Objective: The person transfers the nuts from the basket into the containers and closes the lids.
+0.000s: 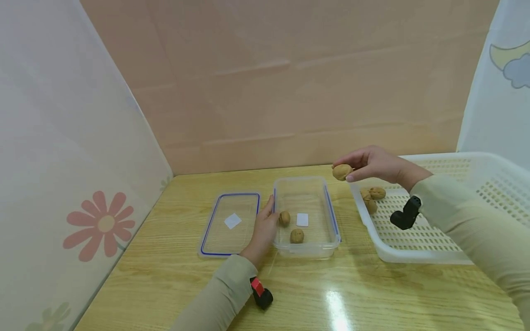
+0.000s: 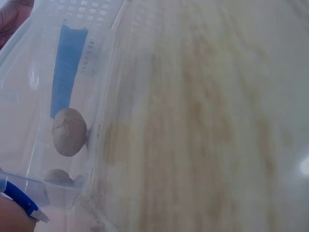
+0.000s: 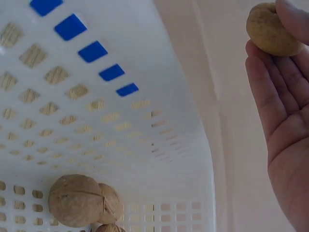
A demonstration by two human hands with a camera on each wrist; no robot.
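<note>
My right hand (image 1: 366,163) pinches a walnut (image 1: 342,172) in its fingertips, in the air above the gap between the white basket (image 1: 418,255) and the clear plastic container (image 1: 329,216). In the right wrist view the held walnut (image 3: 272,30) sits at the fingertips (image 3: 289,14), with more walnuts (image 3: 77,200) lying in the basket below. Two walnuts (image 1: 296,236) lie inside the container. My left hand (image 1: 265,227) rests against the container's left wall. The left wrist view shows a walnut (image 2: 69,131) through that wall.
A clear lid with a blue seal (image 1: 211,227) lies flat left of the container. Cardboard walls stand behind, a flowered panel (image 1: 99,225) at the left. The wooden tabletop (image 1: 352,294) stretches to the front edge. Loose walnuts (image 1: 371,195) lie in the basket's near-left corner.
</note>
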